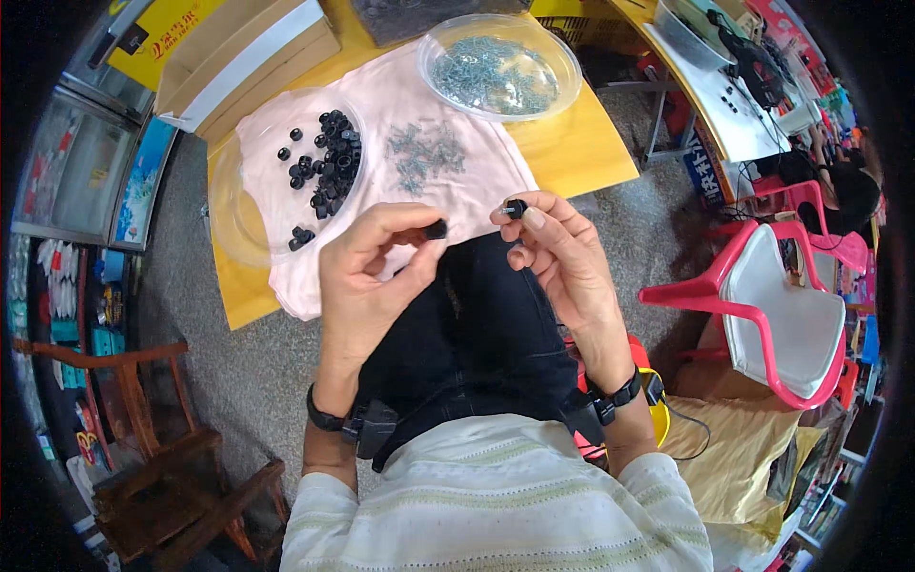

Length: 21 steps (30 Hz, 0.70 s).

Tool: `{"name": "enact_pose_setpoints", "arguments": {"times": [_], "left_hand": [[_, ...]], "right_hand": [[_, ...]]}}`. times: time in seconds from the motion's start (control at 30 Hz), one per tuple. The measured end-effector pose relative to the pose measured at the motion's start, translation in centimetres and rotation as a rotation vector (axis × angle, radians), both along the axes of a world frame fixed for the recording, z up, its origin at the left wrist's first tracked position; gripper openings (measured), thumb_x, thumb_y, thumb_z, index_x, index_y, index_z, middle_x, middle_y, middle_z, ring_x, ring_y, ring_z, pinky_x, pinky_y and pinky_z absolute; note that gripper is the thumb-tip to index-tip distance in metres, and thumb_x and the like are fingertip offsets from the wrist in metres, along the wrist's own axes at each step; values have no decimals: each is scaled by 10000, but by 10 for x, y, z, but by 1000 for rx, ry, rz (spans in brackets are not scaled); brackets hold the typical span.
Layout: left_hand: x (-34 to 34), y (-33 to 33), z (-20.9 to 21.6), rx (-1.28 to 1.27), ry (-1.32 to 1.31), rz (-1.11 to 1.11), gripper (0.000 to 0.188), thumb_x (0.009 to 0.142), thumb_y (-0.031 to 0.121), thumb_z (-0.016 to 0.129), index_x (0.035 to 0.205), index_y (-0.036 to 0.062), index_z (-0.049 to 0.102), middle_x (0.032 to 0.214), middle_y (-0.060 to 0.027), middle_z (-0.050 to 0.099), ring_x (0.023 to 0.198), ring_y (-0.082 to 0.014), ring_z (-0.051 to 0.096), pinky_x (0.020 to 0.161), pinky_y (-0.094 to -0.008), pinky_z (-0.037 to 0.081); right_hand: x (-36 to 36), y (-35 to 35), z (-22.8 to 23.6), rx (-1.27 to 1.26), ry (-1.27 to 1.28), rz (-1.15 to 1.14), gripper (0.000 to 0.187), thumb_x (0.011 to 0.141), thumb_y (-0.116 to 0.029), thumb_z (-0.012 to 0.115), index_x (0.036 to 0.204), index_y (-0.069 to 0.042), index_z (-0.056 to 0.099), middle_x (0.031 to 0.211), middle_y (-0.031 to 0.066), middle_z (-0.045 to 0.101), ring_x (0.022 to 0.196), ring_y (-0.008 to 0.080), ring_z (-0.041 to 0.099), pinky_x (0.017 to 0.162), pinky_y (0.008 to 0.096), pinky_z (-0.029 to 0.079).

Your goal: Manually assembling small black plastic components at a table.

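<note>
My left hand [367, 267] pinches a small black plastic part [436, 230] between thumb and fingertips, just in front of the table edge. Level with it, my right hand [572, 253] grips another small black plastic knob [516, 208], with a short shiny metal piece showing at its side. The two parts are apart. Beyond my left hand, loose black plastic parts [335, 157] lie in a shallow clear tub [227, 227]. A heap of small silvery screws [424, 155] rests on the pale pink cloth [500, 167]. More screws fill the bottom of a clear oval tub [575, 81] at the back.
The cloth covers much of a yellow table [600, 162]. An open cardboard box [243, 62] stands at its back left. A pink chair [777, 315] is on the right, a wooden chair [157, 458] on the left. A white side table [753, 138] holds a black device.
</note>
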State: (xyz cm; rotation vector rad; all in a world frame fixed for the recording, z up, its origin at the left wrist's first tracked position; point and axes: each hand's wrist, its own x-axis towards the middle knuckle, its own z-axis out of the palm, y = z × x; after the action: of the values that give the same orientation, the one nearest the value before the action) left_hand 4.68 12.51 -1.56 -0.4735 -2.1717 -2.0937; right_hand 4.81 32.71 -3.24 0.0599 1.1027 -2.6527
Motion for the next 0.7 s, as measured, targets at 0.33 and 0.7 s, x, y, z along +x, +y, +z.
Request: {"name": "enact_pose_setpoints", "arguments": {"times": [0.33,0.7], "left_hand": [[25,31,2,57,-62,-17,263,801,-85,638,1055,-34,590,1036,-97,618,924,-135,603,806,-231,486],[23,40,-6,-84,147,78,259,763,-59,683,1012,8,652,998,-87,626,817,-116,618,712,-220,507]], "right_hand": [[34,-2,9,210,245,-85,193,912,-123,563,1076,-20,563,1045,99,638,893,118,602,687,247,511],[34,1,0,118,191,-94,203,936,-159,528,1079,-16,537,1029,131,643,916,147,617,696,259,523]]}}
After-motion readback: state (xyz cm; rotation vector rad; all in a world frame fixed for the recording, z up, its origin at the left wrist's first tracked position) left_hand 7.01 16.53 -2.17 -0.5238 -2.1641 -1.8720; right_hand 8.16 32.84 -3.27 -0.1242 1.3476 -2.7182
